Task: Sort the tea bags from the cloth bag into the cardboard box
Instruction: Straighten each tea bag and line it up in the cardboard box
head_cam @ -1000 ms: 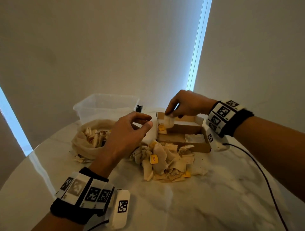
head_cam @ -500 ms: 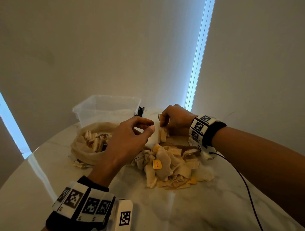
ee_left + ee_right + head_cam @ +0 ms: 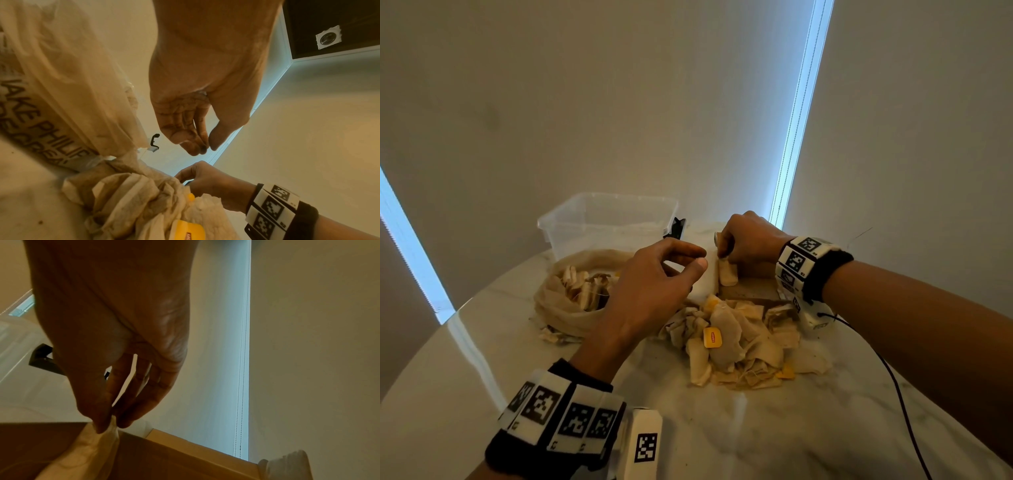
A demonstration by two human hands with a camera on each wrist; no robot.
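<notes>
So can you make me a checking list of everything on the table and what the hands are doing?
Surface: pale marble-look table, glossy.
Job's things: cloth bag open, tea bags inside; loose tea bag pile in front of cardboard box; one tea bag at the box's left end.
Clutter: clear plastic tub behind the bag.
Hands: right hand pinches that tea bag; left hand hovers, fingers curled, holding nothing.
Cables: black cable from right wrist band.
Surroundings: plain walls, bright window strips.
</notes>
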